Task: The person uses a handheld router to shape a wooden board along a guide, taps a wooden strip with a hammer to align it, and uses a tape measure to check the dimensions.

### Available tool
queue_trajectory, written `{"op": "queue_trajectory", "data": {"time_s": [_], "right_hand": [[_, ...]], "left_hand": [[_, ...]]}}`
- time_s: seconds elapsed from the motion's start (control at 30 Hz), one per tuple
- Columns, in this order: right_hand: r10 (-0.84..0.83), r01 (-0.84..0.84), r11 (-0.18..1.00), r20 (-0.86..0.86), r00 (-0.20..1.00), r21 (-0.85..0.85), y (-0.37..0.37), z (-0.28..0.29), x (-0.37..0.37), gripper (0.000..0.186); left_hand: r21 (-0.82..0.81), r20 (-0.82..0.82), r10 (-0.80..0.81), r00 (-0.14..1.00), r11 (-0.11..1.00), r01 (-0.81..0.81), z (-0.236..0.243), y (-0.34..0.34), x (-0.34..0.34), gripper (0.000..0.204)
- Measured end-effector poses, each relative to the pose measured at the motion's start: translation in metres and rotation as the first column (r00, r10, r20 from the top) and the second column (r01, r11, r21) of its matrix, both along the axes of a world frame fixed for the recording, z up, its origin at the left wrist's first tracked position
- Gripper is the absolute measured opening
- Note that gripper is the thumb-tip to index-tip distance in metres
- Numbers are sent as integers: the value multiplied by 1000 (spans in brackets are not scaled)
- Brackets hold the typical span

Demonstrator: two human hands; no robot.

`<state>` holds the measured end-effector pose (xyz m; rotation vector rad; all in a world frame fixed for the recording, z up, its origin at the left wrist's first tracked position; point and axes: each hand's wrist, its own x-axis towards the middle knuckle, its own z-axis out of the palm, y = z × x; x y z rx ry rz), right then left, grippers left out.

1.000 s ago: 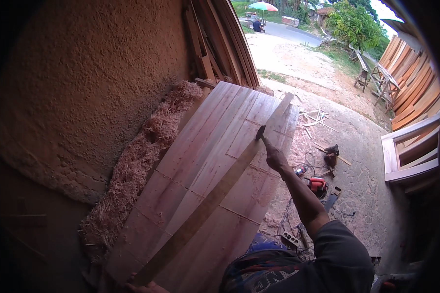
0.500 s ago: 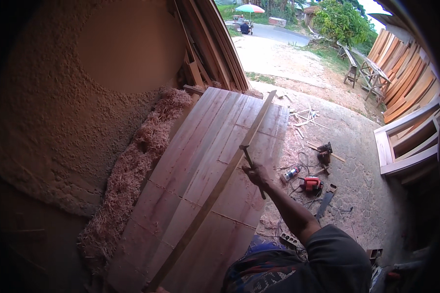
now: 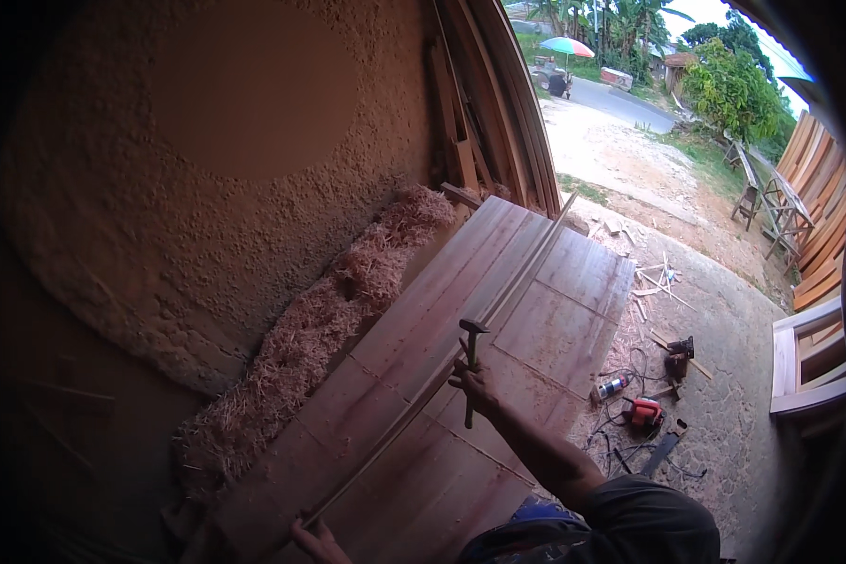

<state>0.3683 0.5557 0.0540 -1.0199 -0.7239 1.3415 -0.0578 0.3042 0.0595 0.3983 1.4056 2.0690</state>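
Note:
A long thin wooden strip (image 3: 423,390) runs lengthwise over a wide panel of joined boards (image 3: 536,343), its narrow side facing up. At the strip's near end, my left hand (image 3: 320,543) is closed with thumb and fingertips at the wood; part of the hand is cut off by the lower edge. My right hand (image 3: 477,385) grips a hammer (image 3: 474,326) by its handle above the middle of the panel. The hammer's head points away from me, just right of the strip, and some fingers of that hand stick out from the handle.
Heaped wood shavings (image 3: 348,282) line the rough wall at left. On the floor at right lie a red power tool (image 3: 644,414), a handsaw (image 3: 665,449), another dark power tool (image 3: 680,359), cables and offcuts. A wooden frame (image 3: 813,357) leans farther right; boards stand at the back.
The view has swung left. The strip showed its broad face before and now shows a narrow edge. My right hand has turned the hammer more upright, and more of my left hand shows.

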Motion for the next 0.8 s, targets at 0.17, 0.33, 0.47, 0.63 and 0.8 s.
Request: {"op": "queue_trajectory", "data": {"time_s": [0.17,0.33,0.47,0.63,0.8], "right_hand": [[189,-189,982,26,982,-2,124,3,-74,64],[259,-251,963,72,963,-97,230,-20,-58,76],[460,-458,887,33,887,-55,205,16,-101,76],[479,-544,839,510,715,-25,154,35,-80,49],[412,-613,790,764,497,-28,109,41,-42,39]], "left_hand": [[-73,-709,99,698,975,-212,-31,39,-88,33],[1,436,168,884,982,-187,-17,165,-71,38],[-74,398,176,900,984,-160,7,208,-123,50],[-274,428,322,845,937,-219,36,293,-154,61],[-512,359,254,898,858,-39,39,329,-116,69]]}}
